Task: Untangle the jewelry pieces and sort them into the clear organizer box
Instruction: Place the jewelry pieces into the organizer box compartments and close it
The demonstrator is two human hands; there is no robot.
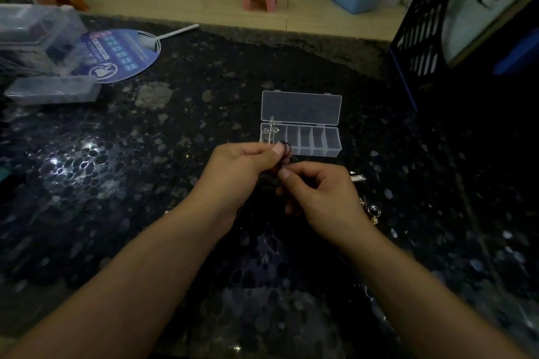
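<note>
Cross pendant (271,129) cord (285,151): we pinch it in both left hand (248,163) and right hand (318,192), untangling. Next: free it, drop into organizer box (318,141) at 12 o'clock.

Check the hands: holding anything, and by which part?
Both hands pinch a thin black cord: left hand between thumb and fingers, right hand just below. Whether the silver cross pendant hangs from it cannot be told.
</note>
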